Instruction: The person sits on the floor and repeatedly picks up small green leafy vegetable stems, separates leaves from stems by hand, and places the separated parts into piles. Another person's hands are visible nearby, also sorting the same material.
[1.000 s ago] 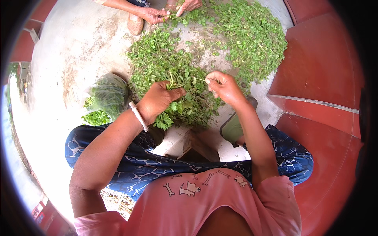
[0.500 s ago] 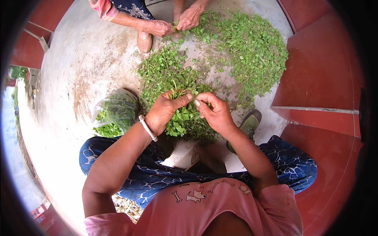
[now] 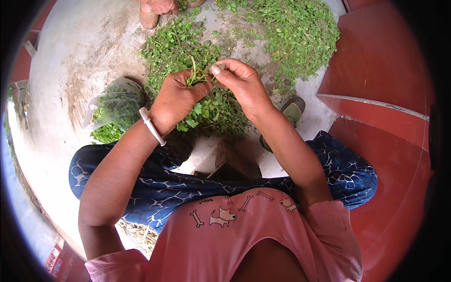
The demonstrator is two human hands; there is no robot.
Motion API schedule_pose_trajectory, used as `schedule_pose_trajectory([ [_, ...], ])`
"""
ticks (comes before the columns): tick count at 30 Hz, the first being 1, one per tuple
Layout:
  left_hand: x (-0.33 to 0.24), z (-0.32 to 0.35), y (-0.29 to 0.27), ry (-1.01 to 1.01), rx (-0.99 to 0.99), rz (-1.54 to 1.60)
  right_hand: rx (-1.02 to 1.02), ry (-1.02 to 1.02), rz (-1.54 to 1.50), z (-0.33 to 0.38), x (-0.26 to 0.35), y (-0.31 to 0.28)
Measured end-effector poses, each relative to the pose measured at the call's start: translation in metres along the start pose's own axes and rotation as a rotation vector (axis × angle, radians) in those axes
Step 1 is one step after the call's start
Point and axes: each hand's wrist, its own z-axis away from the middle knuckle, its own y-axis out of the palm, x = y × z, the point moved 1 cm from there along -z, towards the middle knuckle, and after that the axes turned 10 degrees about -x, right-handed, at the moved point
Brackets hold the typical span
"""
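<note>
1. Left hand (image 3: pixel 177 99): fingers curled closed around a green bunch (image 3: pixel 194 77), thumb laid across it toward the right hand
2. Right hand (image 3: pixel 243 87): thumb and forefinger brought together at the bunch's stems; the fingers hide whether a stem is pinched between them, so I cannot tell
3. Since half a second ago, the right fingertips have gone from just beside the left thumb tip to beyond it, farther from the body; a second ago they were well apart from the left hand, drawing out a thin stem
4. The whole view has shifted too: the co-worker's feet now sit at the top edge, and only one co-worker's hand (image 3: pixel 162 5) shows clearly
5. The bunch is above the near leaf pile (image 3: pixel 176 44), right of the plastic bag (image 3: pixel 123 101)
6. Its pale stem ends point away from the body, one curving up past the fist; leaves (image 3: pixel 190 120) hang below the hand toward the lap, so its long axis runs roughly away from the person
</note>
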Motion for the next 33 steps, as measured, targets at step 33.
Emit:
schedule_pose_trajectory([
  [33,-0.025,-0.001,-0.015,0.033,-0.150,0.075,0.131,0.440,0.127,-0.015,-0.061,-0.069],
])
